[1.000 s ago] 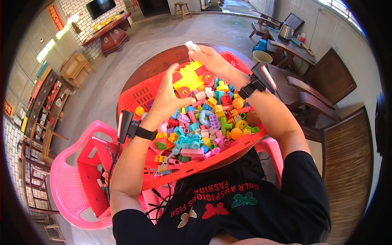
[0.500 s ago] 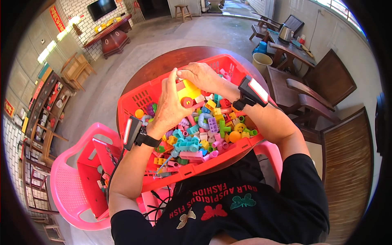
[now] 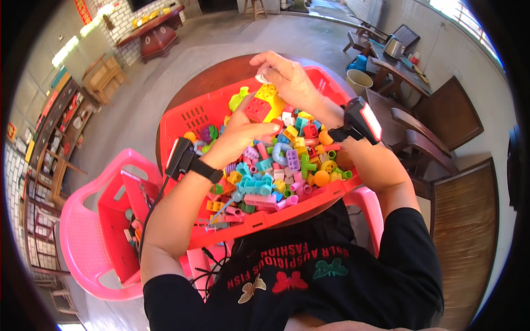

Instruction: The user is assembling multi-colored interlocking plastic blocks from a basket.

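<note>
My left hand [image 3: 241,135] reaches over a red basket [image 3: 221,240] heaped with toy building pieces. Its fingers and thumb curl around a red toy brick [image 3: 257,110], with a larger yellow block [image 3: 270,95] right against it. Higher and to the right, my right hand [image 3: 290,80] is closed, pinching a small white piece [image 3: 263,79] whose kind I cannot make out. A yellow-green toy piece [image 3: 238,98] lies just beyond the left fingers. Below the hands are a light-blue curved tube [image 3: 280,154] and a purple brick [image 3: 290,159].
The basket rests on a round brown table [image 3: 190,88]. To the left, a pink plastic chair [image 3: 83,231] holds another red basket [image 3: 113,237] with some pieces. Wooden armchairs [image 3: 441,110] and a pale bucket [image 3: 359,81] stand at the right.
My hands were close together around the yellow block; the right one has moved up and away with the white piece. The red brick by my left hand now shows. The view has tilted slightly.
</note>
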Motion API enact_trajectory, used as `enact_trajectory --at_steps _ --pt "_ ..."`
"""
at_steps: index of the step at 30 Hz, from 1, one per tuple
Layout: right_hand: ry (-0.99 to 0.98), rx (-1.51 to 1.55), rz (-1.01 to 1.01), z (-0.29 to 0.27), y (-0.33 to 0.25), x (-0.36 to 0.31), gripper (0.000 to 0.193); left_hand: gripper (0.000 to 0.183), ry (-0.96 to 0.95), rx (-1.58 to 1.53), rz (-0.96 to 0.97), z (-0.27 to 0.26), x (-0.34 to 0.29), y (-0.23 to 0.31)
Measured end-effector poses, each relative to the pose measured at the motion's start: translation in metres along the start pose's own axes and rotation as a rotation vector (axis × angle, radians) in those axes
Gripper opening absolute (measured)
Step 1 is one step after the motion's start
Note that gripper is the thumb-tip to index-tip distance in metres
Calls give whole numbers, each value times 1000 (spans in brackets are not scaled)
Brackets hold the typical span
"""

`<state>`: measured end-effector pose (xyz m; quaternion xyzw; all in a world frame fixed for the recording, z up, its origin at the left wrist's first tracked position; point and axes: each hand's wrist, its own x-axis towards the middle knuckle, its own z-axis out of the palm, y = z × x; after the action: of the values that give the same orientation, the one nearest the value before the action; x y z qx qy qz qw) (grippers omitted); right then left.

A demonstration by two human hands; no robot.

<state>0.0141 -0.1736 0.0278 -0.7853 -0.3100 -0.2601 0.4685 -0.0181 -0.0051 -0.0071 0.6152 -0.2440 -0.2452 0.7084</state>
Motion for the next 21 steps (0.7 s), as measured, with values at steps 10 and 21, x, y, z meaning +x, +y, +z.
enact_trajectory --at_steps 10,21 --pt "-69 -512 -708 11 -18 1 19 61 524 1080 705 -30 26 -5" --pt "-6 224 -17 6 5 -1 20 50 505 1003 652 -21 16 0"
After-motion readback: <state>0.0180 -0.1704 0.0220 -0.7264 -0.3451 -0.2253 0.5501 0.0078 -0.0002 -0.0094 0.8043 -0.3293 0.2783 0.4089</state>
